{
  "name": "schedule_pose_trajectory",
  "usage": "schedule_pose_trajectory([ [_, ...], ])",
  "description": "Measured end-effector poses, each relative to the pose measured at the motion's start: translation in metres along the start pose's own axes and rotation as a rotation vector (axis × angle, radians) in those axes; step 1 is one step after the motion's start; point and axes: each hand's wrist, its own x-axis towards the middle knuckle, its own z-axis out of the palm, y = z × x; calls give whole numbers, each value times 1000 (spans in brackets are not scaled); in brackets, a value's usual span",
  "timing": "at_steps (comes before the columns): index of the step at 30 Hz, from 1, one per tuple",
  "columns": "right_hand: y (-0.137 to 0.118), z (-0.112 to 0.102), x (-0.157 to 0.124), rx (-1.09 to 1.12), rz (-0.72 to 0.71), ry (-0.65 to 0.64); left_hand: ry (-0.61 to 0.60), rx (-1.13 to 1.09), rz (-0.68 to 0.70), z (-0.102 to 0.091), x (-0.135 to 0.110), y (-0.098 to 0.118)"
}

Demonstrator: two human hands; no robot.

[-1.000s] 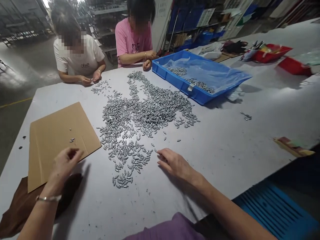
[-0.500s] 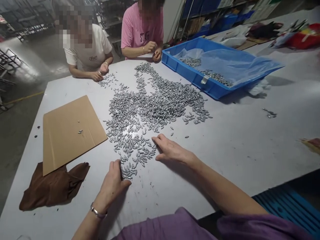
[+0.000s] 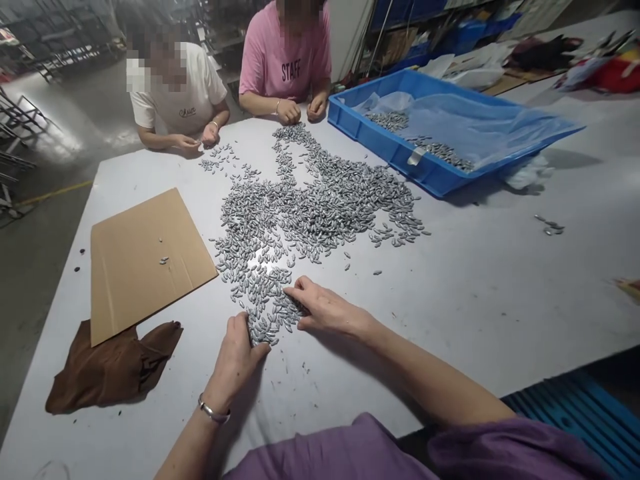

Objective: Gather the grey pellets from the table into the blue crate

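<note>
Many small grey, pointed oval pieces [image 3: 320, 207] lie spread in a heap over the white table [image 3: 450, 307]. At the near end of the heap, my left hand [image 3: 237, 353] rests on the table with thumb and fingers apart, cupped against the left edge of the pieces. My right hand [image 3: 325, 307] reaches in from the right, its fingers apart and touching the pieces on that side. A small cluster of pieces lies between the two hands. Neither hand is closed around a piece that I can see.
A cardboard sheet [image 3: 145, 280] with a few pieces on it overlaps a brown cloth [image 3: 105, 377] at left. A blue tray [image 3: 420, 167] lined with plastic holds more pieces. Two people, in a white shirt [image 3: 180, 87] and a pink shirt [image 3: 285, 60], work across the table.
My right hand has moved left into the edge of the pieces, closer to my left hand. The far person in pink has lowered a hand to the heap.
</note>
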Motion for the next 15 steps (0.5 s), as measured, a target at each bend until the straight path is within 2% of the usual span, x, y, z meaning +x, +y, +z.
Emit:
schedule_pose_trajectory([
  [5,-17,14,8,45,-47,13,56,-140,3,11,19,15],
  [10,-29,34,19,141,-42,81,-2,-275,-37,10,37,26],
  [13,-29,43,25,211,-43,151,-13,-322,-70,5,44,25],
  [15,-30,45,28,222,-19,169,-49,-440,-112,4,46,23],
])
